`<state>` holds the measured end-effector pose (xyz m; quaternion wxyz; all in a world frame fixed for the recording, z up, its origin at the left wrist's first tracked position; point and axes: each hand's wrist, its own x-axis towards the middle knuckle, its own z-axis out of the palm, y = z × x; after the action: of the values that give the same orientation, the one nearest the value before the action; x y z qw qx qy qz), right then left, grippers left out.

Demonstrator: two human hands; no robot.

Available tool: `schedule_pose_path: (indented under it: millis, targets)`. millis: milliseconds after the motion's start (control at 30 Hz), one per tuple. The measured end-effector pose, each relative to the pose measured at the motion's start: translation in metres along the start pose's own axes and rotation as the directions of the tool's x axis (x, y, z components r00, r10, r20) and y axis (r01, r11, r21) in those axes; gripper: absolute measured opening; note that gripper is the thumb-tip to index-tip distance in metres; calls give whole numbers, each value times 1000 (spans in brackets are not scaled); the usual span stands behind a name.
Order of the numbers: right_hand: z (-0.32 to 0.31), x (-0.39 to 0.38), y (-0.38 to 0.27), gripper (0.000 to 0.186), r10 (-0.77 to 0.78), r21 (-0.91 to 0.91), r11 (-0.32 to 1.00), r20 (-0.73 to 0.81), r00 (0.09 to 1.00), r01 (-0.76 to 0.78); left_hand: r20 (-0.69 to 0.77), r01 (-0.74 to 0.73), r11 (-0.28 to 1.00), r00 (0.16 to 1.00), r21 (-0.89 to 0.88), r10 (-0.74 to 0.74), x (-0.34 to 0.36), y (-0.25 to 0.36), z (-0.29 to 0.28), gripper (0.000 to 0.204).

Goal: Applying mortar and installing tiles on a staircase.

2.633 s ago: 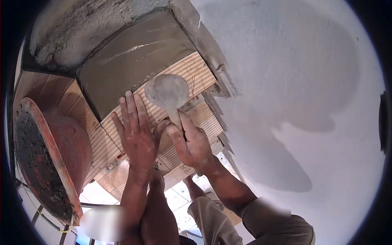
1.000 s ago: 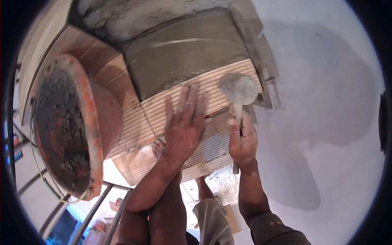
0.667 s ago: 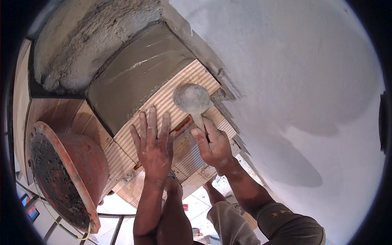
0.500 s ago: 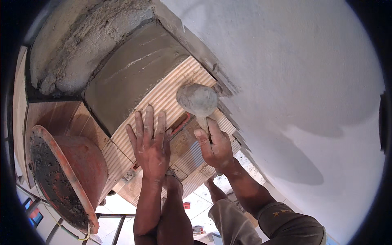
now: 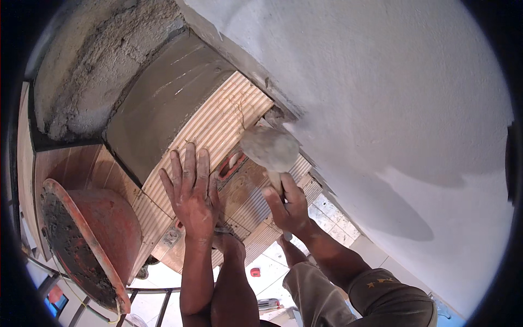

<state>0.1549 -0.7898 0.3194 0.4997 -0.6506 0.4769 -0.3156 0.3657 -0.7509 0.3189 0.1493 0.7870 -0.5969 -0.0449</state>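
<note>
My left hand (image 5: 193,199) rests flat, fingers spread, on a ribbed tan tile (image 5: 210,122) along the edge of a stair step. My right hand (image 5: 290,204) is closed around the handle of a mallet with a thick, grey-smeared head (image 5: 271,148). The head is blurred and hangs near the tile's right end. Beyond the tile, wet grey mortar (image 5: 155,103) covers the step. Below the tile, between my hands, a red-edged tool (image 5: 231,166) lies on the wood-look lower step; its kind is unclear.
A red bucket (image 5: 106,218) holding dark mortar is tilted at the left. The white wall (image 5: 392,120) rises close on the right. Rough concrete (image 5: 87,71) stands at the far left. Lower ribbed steps (image 5: 256,240) descend toward my feet, and a small red object (image 5: 255,272) lies on the floor.
The mallet head has moved toward me and to the right, off the ribbed tile's surface. My left hand stays flat on the tile. The whole view has shifted slightly.
</note>
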Motion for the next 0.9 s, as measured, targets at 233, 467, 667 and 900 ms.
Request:
schedule_pose_path:
  millis: [233, 467, 667, 900]
  targets:
    - [8, -55, 88, 21, 544, 306, 775, 123, 830, -553, -45, -25, 999, 999, -42, 23, 1, 2, 0, 60]
    - [46, -79, 154, 25, 629, 483, 653, 83, 773, -583, -211, -193, 969, 965, -157, 158, -17, 2, -11, 48]
    - [49, -91, 217, 34, 557, 335, 789, -38, 830, -515, -351, -337, 862, 914, -379, 203, -65, -9, -6, 47]
    - [41, -82, 178, 37, 522, -67, 852, 183, 833, -519, -102, 235, 840, 941, -490, -323, -169, -36, -3, 57]
